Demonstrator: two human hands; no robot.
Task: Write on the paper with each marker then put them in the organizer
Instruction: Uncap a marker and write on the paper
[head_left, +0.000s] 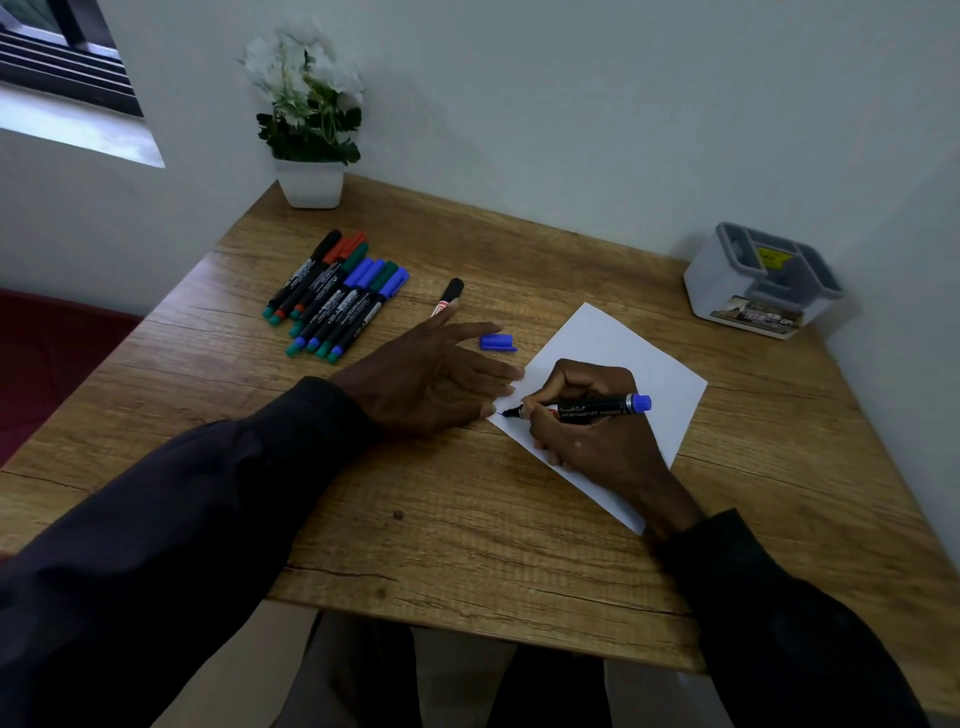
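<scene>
Blue marker (597, 407) gripped in right hand (592, 439) touches paper (613, 338); left hand (421, 384) flat, fingers spread; spare markers (332, 296) upper left, organizer (722, 291) upper right.

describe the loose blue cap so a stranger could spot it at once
Find the white sheet of paper on the wooden table. Just left of its upper-left edge, beside the fingertips of the left hand, lies a small blue plastic cap. Unlike the caps in the marker row further left, it has no marker attached.

paper (613, 343): near edge partly under right hand (587, 441) | blue marker (597, 406): barrel partly inside that grip | black-capped marker (448, 297): lower end behind left hand (426, 379) | organizer (727, 291): label unreadable
</scene>
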